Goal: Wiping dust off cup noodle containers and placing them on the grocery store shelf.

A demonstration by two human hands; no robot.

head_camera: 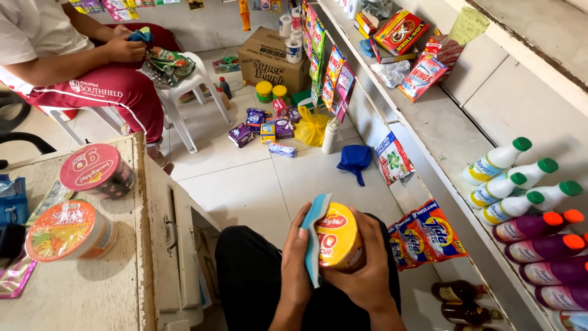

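Three instant noodle cups are showing: a yellow one in the lap and two lying on the table, one red-lidded, one orange-lidded. Four white bottles with green caps are lying on the shelf, beside at least four purple bottles with orange caps. Two white plastic chairs are standing on the floor. One cardboard box is sitting there, with one blue cloth.

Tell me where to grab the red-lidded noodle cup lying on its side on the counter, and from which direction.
Grip the red-lidded noodle cup across its round side wall, coming down from above. It lies tipped, its flat lid facing the camera and its tapered body pointing away, so the curved wall is the exposed part; the lid offers no hold.
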